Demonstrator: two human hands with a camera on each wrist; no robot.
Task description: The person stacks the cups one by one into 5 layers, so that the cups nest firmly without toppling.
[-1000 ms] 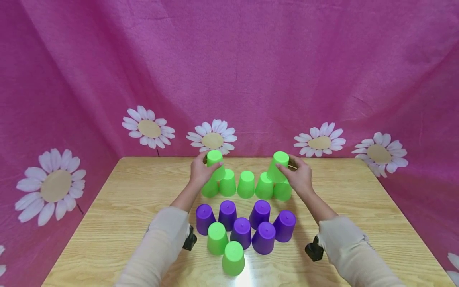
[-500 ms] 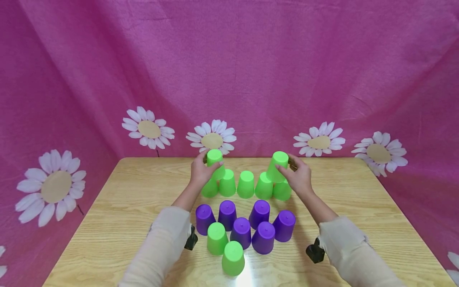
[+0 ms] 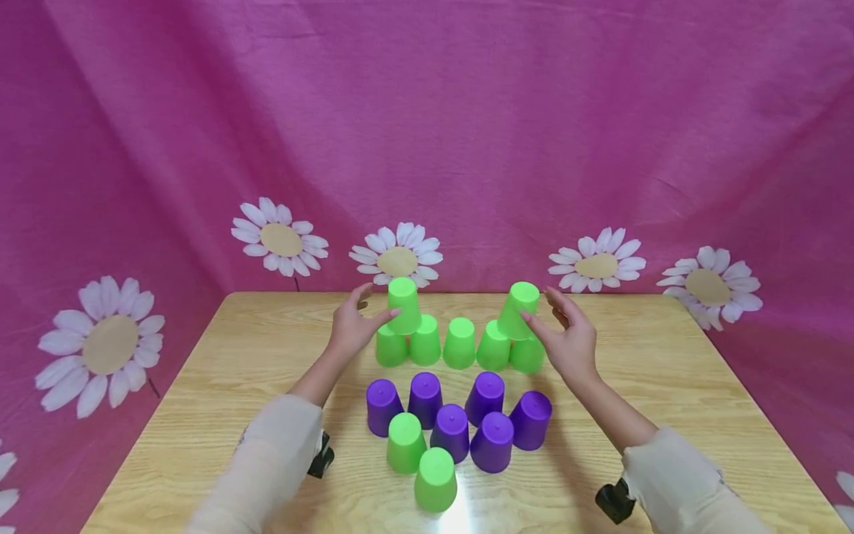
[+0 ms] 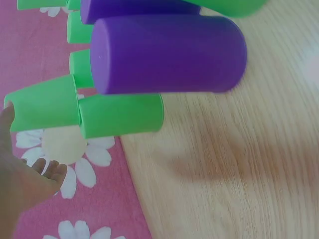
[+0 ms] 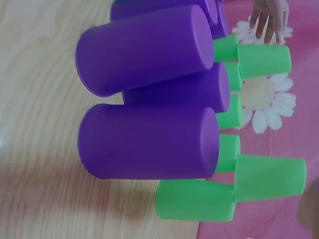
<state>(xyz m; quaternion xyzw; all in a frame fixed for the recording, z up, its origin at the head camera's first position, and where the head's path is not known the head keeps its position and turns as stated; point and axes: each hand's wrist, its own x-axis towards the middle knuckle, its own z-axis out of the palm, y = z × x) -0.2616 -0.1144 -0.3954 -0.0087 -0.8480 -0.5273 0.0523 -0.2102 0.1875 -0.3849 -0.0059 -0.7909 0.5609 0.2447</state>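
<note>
Several upside-down green cups [image 3: 459, 345] form a row towards the back of the table. Two more green cups stand on that row, a left one [image 3: 403, 305] and a right one [image 3: 515, 315], each straddling two cups below. My left hand [image 3: 352, 325] is spread beside the left upper cup, its thumb close to the cup; whether it touches is unclear. On the other side, my right hand [image 3: 571, 337] has loosened around the right upper cup, thumb near its side and fingers apart from it. The right wrist view catches only a blurred edge of the right hand [image 5: 310, 209].
Several upside-down purple cups [image 3: 494, 443] stand in front of the green row. Two single green cups, one beside them [image 3: 405, 445] and one nearer [image 3: 436, 482], stand on the wooden table [image 3: 220, 415]. A pink cloth with daisies [image 3: 427, 148] hangs behind.
Both hands have let go of the two upper green cups and moved outward, left hand to the left, right hand to the right. The cups stay in place.
</note>
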